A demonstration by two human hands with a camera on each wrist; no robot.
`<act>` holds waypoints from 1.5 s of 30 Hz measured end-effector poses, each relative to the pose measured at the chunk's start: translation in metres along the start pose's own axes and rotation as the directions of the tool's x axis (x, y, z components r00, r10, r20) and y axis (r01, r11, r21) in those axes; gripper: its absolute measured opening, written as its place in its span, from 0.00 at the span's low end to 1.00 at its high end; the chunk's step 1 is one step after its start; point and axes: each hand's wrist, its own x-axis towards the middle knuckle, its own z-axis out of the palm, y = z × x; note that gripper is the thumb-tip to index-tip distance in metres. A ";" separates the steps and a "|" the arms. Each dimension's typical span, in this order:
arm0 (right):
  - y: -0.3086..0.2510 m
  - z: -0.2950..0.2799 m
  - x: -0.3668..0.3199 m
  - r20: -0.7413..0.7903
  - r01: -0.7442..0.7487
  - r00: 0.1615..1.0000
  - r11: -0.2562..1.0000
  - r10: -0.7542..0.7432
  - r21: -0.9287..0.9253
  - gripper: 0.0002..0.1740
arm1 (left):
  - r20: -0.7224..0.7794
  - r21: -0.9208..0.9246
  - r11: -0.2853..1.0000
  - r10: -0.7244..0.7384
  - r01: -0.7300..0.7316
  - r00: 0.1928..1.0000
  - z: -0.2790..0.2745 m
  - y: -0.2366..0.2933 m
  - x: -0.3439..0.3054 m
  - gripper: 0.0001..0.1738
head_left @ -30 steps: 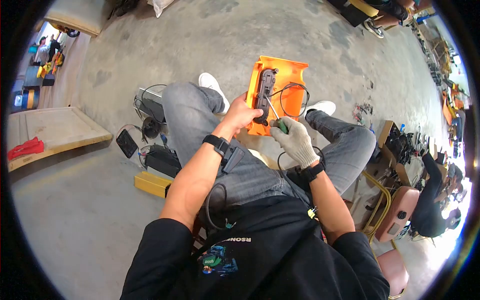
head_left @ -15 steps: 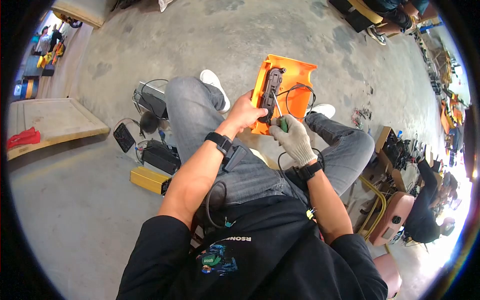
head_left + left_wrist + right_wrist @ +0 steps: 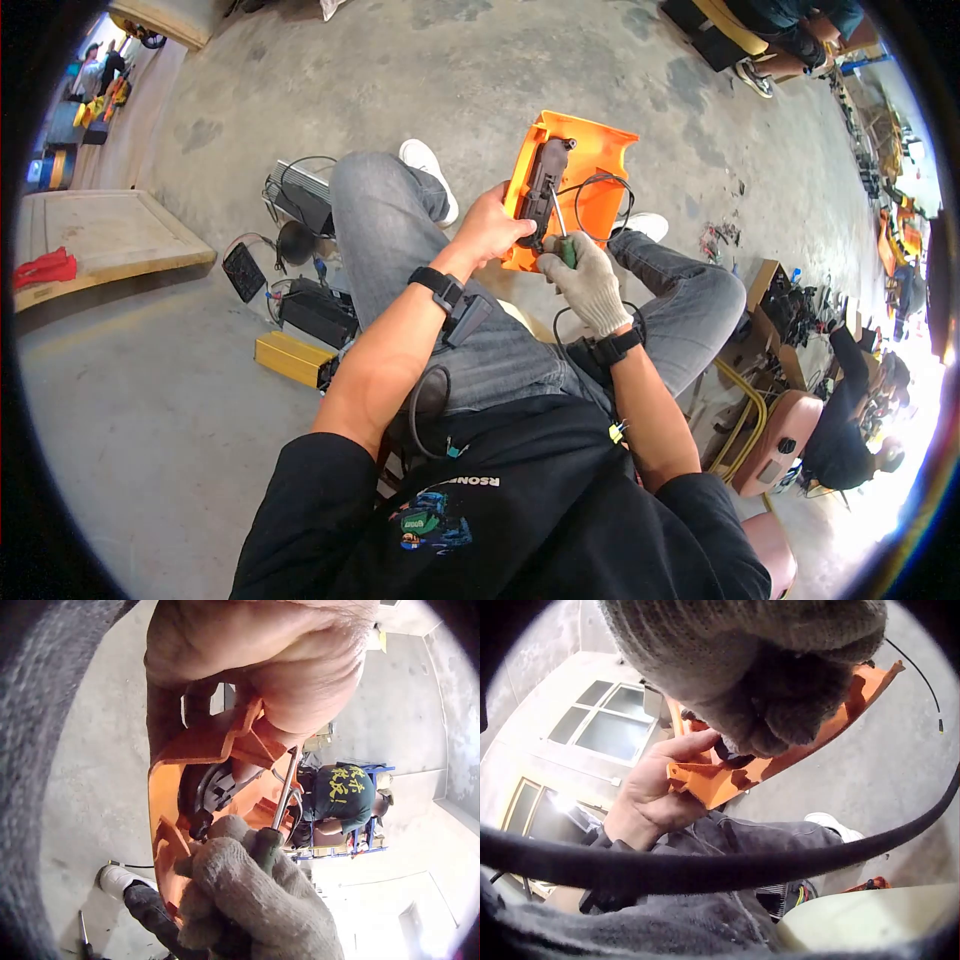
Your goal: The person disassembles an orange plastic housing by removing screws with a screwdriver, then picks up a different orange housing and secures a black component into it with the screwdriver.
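Note:
My bare left hand (image 3: 490, 230) grips the left edge of an orange plastic cover (image 3: 610, 150), its thumb over the lower end of a long black part (image 3: 547, 165) fixed inside. A thin black cable (image 3: 628, 190) loops out over the cover's right side. In my right hand (image 3: 590, 285), which wears a pale knitted glove, is a screwdriver with a green handle (image 3: 568, 252). Its metal shaft (image 3: 285, 791) slants up across the cover, and the tip lies at the black part's right side in the head view. The right wrist view shows the glove hiding most of the screwdriver.
Left of my legs on the floor are a gold metal box (image 3: 293, 360), a black box (image 3: 318, 312) and a small dark panel (image 3: 244, 273) with wires. A wooden board (image 3: 120, 235) bears a red cloth (image 3: 45, 268). At right stand a pink chair (image 3: 785, 445) and an open carton (image 3: 768, 285).
The cover and both hands sit slightly further right in the head view, which has itself shifted a little. The screwdriver stays against the black part, its shaft now a bit more upright.

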 end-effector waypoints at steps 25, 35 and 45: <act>-0.008 0.004 0.006 -0.080 -0.067 0.995 0.992 0.058 -0.106 0.24 | 0.009 0.076 0.994 0.079 -0.079 0.997 -0.002 -0.011 0.006 0.25; 0.003 -0.008 -0.008 -0.098 0.091 0.991 0.995 -0.094 -0.031 0.18 | -0.036 -0.151 0.987 0.054 -0.059 0.998 -0.002 -0.016 0.010 0.28; 0.011 -0.037 -0.009 -0.372 -0.076 0.915 0.973 0.154 0.217 0.18 | 0.051 -0.341 0.940 0.028 -0.009 0.998 -0.010 -0.016 0.013 0.23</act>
